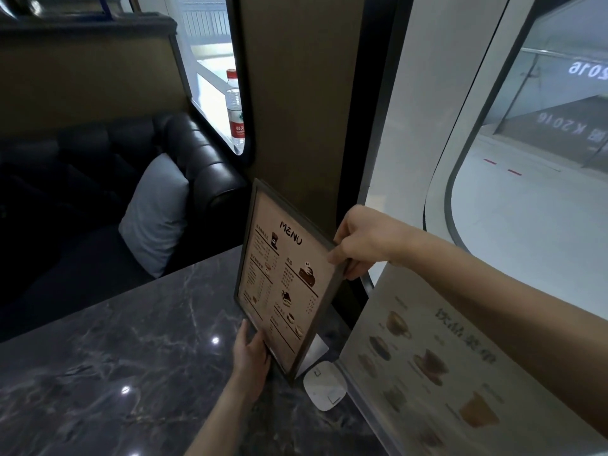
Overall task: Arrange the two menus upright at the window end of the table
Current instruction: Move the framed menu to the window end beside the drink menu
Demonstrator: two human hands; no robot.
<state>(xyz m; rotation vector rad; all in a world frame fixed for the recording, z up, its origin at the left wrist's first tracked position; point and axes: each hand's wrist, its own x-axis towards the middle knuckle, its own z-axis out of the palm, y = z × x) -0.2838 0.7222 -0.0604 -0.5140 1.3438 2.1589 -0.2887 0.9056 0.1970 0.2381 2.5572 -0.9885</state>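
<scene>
A dark-framed menu (283,278) headed "MENU" stands tilted at the window end of the marble table (115,357), its back toward the brown wall panel. My left hand (251,352) grips its lower left edge. My right hand (358,241) pinches its upper right corner. A second, larger drinks menu (437,360) stands upright at the right, leaning along the window side, under my right forearm. Neither hand touches that second menu.
A small white square device (325,386) lies on the table between the two menus. A black leather sofa (197,159) with a grey cushion (156,212) faces the table's far side. A water bottle (235,110) stands on the ledge behind the wall panel.
</scene>
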